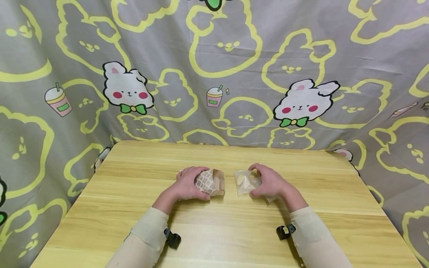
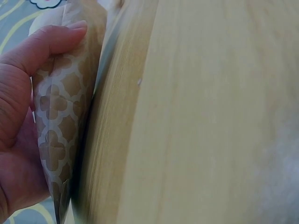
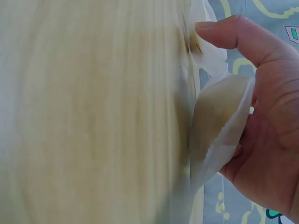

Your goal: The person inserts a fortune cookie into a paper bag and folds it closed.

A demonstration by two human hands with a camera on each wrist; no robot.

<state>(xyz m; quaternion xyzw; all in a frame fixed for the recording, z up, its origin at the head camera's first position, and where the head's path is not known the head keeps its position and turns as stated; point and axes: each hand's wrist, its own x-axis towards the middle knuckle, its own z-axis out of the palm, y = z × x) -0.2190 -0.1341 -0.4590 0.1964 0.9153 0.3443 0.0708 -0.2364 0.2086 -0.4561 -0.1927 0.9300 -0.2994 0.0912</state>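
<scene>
On the table, my left hand [image 1: 189, 184] grips a small paper bag [image 1: 205, 182] with a brown and white lattice pattern. Its boxy plain brown end points right; whether it is open cannot be made out. In the left wrist view the thumb lies across the bag [image 2: 65, 112], which tapers to a flat edge. My right hand [image 1: 270, 182] curls around translucent packets [image 1: 244, 181] with pale pieces inside. Two packets, joined or touching, show in the right wrist view, the nearer packet [image 3: 219, 116] against the palm. A gap separates the bag from the packets.
A light wood-grain table [image 1: 214, 227] bears everything. Behind it and at both sides hangs a grey curtain [image 1: 174, 56] with cartoon rabbits. Each forearm wears a pale band with a black camera mount [image 1: 172, 238].
</scene>
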